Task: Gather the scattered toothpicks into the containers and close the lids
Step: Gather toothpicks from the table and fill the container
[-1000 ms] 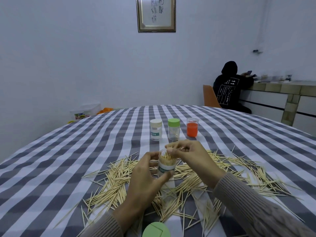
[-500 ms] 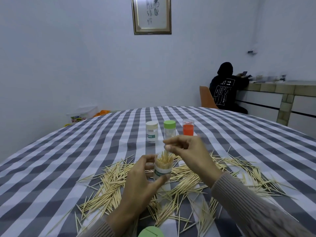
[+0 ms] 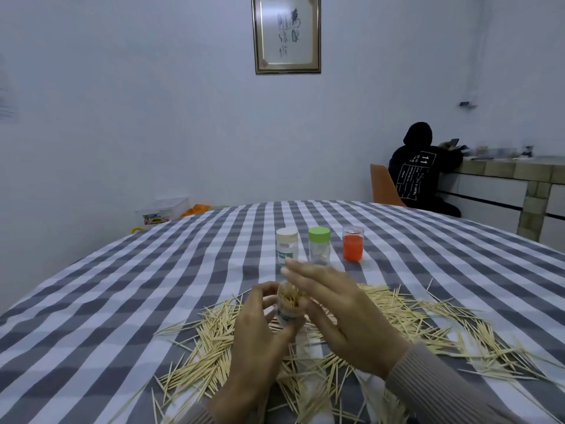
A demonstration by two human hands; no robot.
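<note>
The left hand comes up from the 6 o'clock edge with its forearm nearly vertical, back of the hand toward the camera. Its grip is wrapped round a small clear container, thumb on the near side and fingers curled over the far side, holding it off the counter and tipped so its open mouth faces the camera. The mouth is packed with toothpick ends.

The right hand reaches in from 4 o'clock, its ribbed sleeve running to the lower right corner. The palm sits just beside the container at its 3 o'clock, fingers stretched toward 11 o'clock over the rim and blurred; the grip looks released, with nothing visibly pinched.

Scattered toothpicks lie on the checked cloth in a loose ring round both hands, thick at 9 o'clock and 3 o'clock of the container and thinning out toward the right.

At 12 o'clock of the hands, well apart from them, three more containers stand upright in a row: a white-lidded container, a green-lidded container just beside it, and an orange container farther right.

Across the room at 2 o'clock a person in a dark hooded top sits on an orange chair. A framed picture hangs on the wall at 12 o'clock.
</note>
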